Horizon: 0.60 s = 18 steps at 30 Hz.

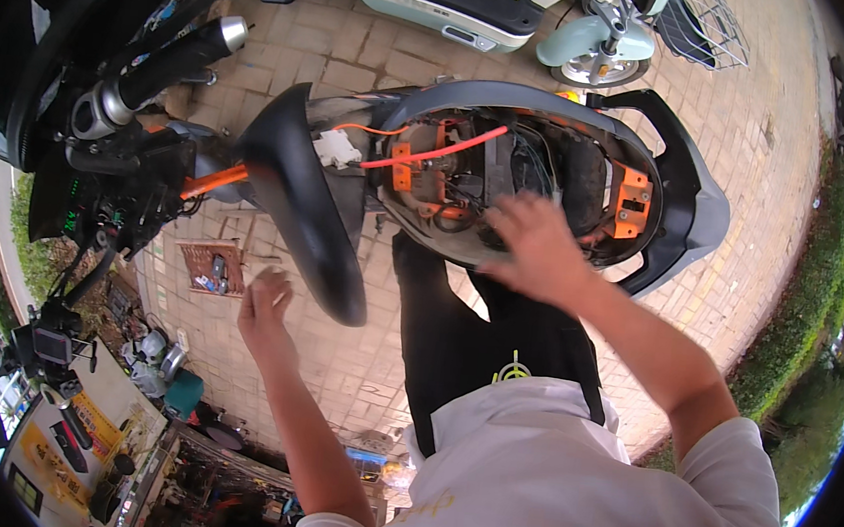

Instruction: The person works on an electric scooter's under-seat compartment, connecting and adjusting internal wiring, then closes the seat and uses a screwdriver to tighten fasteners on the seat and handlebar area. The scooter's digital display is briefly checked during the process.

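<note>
An electric scooter stands opened up, its black seat [310, 229] raised on the left and the under-seat compartment [435, 225] exposed, with orange brackets [631, 202], dark wiring and a thick red cable [437, 146]. A white connector block [337, 149] sits beside the cable. My right hand [534, 248] is open, fingers spread over the lower rim and inside of the compartment; whether it touches anything there is unclear. My left hand [268, 305] hangs left of the seat with fingers curled; what they hold, if anything, is too small to tell.
Handlebar grip [174, 61] and dashboard are at left. A mint scooter [434, 9] stands beyond. A brown tray of tools [196, 266] lies on the paving [332, 376]. Hedges [799, 317] line the right. A cluttered shop front [86, 435] is at lower left.
</note>
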Each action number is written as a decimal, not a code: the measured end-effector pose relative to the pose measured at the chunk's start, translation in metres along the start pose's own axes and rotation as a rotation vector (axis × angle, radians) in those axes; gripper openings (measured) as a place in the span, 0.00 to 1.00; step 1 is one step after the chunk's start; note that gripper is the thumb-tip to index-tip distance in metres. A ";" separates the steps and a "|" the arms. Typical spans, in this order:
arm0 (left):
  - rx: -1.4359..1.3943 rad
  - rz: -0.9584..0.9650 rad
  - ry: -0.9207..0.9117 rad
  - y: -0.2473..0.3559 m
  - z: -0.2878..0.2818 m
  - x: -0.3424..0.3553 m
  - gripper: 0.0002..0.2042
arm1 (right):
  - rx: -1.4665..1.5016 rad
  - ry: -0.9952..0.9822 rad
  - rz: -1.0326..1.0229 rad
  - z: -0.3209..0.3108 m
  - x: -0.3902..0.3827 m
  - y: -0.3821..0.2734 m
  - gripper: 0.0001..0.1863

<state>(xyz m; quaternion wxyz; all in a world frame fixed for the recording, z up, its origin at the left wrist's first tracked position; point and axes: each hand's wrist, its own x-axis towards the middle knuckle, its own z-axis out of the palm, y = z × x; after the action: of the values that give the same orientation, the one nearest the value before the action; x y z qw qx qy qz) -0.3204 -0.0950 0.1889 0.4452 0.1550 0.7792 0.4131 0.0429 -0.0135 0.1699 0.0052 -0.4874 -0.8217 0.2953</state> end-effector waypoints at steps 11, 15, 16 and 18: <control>-0.079 -0.531 -0.003 -0.101 -0.040 0.206 0.31 | 1.266 -0.087 0.637 0.119 0.052 -0.187 0.54; 0.117 -0.514 -0.054 -0.095 -0.039 0.252 0.31 | 1.321 -0.028 0.741 0.115 0.052 -0.192 0.42; 0.184 -0.493 -0.047 -0.094 -0.041 0.264 0.31 | 1.327 0.005 0.727 0.113 0.053 -0.192 0.39; 0.260 -0.467 -0.053 -0.094 -0.046 0.292 0.33 | 1.315 0.063 0.708 0.108 0.055 -0.189 0.34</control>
<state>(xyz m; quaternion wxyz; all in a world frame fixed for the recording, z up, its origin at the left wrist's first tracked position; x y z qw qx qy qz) -0.5086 0.0015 -0.0377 0.5252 0.0376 0.8283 0.1914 -0.1691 -0.0873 0.1581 0.2236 -0.6273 -0.2693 0.6957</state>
